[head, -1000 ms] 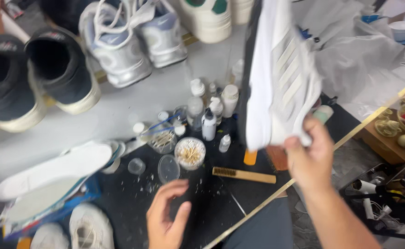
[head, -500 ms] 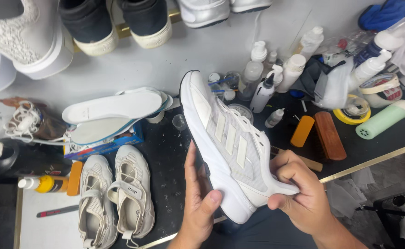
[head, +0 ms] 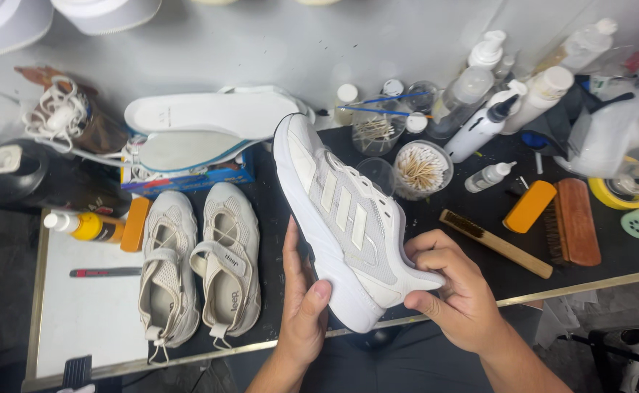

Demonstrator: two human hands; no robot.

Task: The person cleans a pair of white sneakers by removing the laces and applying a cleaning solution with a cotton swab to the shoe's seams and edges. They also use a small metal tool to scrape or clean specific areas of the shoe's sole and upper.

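White sneaker point(head: 341, 218) at frame centre, held tilted over dark counter point(head: 465, 251). Left hand point(head: 301, 306) supports sole near heel, right hand point(head: 458, 291) grips heel. Beige shoe pair point(head: 199, 266) lower left, wooden brush point(head: 495, 243) right.

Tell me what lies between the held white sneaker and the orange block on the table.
In the head view, a wooden-handled brush lies between the white sneaker and the orange block, on the black mat.

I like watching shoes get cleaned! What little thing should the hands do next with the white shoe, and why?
Probably pick up the small brush. Both hands, left hand under the sole and right hand at the heel, hold the white shoe on its side above the bench, with nothing to clean it with. The brush lies just beside the right hand, so that hand could let go and reach it while the left steadies the shoe.
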